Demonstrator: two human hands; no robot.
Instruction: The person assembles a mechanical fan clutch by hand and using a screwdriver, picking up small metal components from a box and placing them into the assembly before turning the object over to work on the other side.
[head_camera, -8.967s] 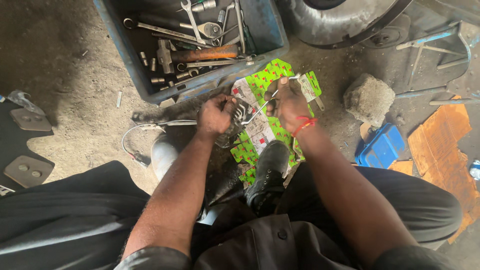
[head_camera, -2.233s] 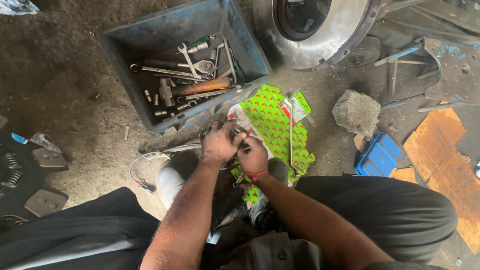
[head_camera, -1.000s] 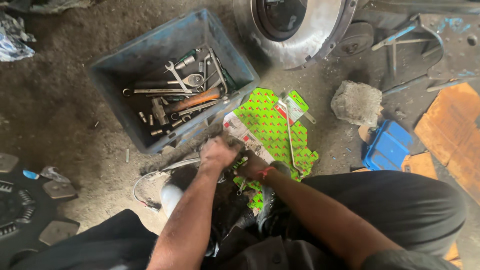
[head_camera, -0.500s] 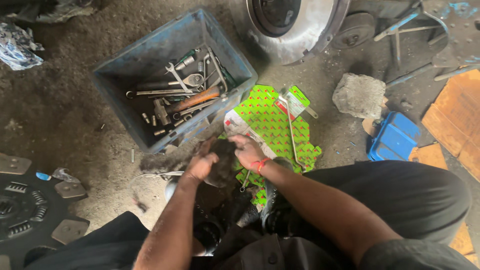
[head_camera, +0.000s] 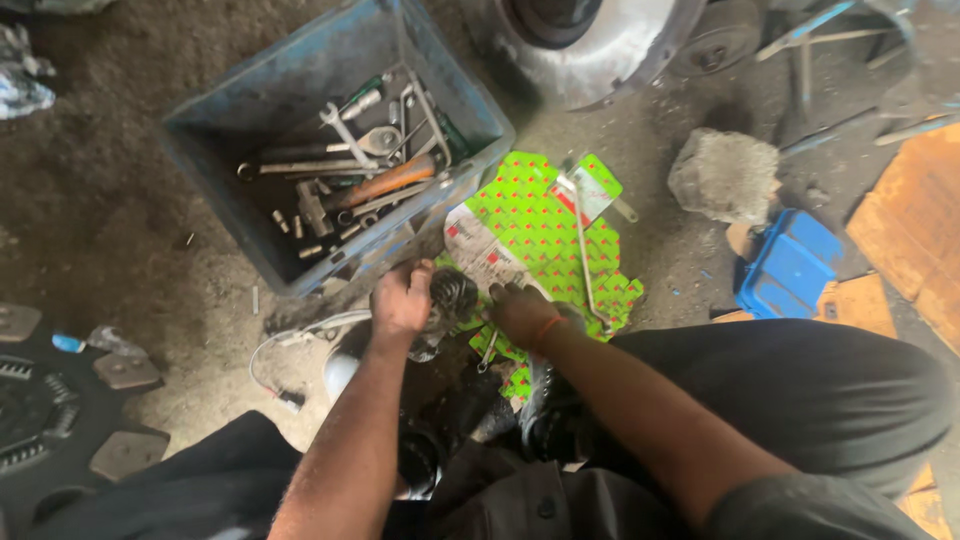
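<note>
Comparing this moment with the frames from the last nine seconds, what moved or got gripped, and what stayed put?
Both hands came down off the green sheet toward the person's knees. The left hand now grips a dark ribbed round part; the right hand rests beside it. The blue tool crate, long wrench and stone block lie unchanged.

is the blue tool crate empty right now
No, the blue tool crate holds wrenches, a wooden-handled tool and other loose metal pieces.

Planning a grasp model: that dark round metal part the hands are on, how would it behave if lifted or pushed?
The dark round part looks like solid ribbed metal, so probably stiff and heavy for its size. Its rounded shape may roll on the green sheet. The left hand and right hand both steady it; greasy surfaces could be slippery.
</note>
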